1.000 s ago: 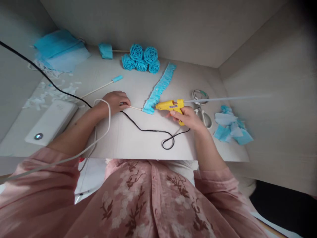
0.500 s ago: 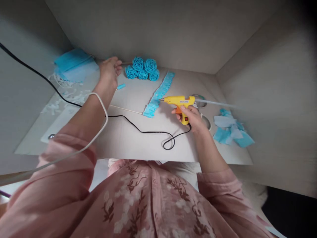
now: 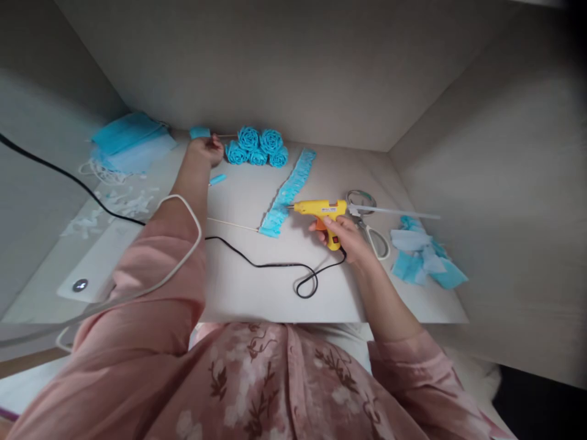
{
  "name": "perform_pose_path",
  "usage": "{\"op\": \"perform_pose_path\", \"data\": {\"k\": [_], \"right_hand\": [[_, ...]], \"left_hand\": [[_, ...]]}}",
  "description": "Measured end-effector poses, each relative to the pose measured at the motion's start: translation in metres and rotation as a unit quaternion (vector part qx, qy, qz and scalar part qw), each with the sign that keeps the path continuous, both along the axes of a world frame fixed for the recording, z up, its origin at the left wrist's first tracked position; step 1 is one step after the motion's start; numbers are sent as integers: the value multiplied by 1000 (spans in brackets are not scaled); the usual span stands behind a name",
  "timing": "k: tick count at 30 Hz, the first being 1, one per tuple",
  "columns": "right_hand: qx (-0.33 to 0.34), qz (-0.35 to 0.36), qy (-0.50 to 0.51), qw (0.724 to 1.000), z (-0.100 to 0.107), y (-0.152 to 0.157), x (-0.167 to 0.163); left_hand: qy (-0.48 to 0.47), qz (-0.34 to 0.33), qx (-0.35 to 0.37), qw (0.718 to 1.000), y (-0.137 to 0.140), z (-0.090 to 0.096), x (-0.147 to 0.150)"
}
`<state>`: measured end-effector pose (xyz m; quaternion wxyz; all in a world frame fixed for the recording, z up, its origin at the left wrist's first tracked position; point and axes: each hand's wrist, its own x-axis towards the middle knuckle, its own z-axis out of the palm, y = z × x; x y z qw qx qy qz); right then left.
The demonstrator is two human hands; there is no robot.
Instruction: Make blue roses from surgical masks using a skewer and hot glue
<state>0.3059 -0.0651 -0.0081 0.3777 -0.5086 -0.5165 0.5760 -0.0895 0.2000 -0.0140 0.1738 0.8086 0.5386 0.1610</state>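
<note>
Dim, soft light, the right-hand wall (image 3: 499, 208) seemingly blurred.

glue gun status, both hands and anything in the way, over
Right hand gripping yellow glue gun, nozzle by ruffled blue strip. Left hand beside blue piece at back, hold unclear. White cable looping across view of left arm.

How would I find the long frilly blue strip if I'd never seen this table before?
Start with the middle of the pale table. Between the five blue roses and the yellow glue gun in the right hand, the strip lies at a slant. It's stretched out long and ruffled, while the roses are round and coiled.
</note>
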Motion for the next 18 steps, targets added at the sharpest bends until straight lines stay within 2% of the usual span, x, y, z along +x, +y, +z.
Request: {"op": "perform_pose_path", "data": {"k": [2, 6, 12, 18], "right_hand": [[-3, 2, 1, 1000, 0, 0, 0], [-13, 7, 5, 1000, 0, 0, 1], [-12, 15, 3, 1000, -1, 1, 2], [-15, 15, 3, 1000, -3, 2, 2]], "left_hand": [[-57, 20, -27, 998, 10, -3, -1], [-84, 19, -66, 994, 23, 4, -2], [-101, -7, -79, 992, 35, 21, 5], [-75, -48, -100, 991, 27, 23, 9]]}}
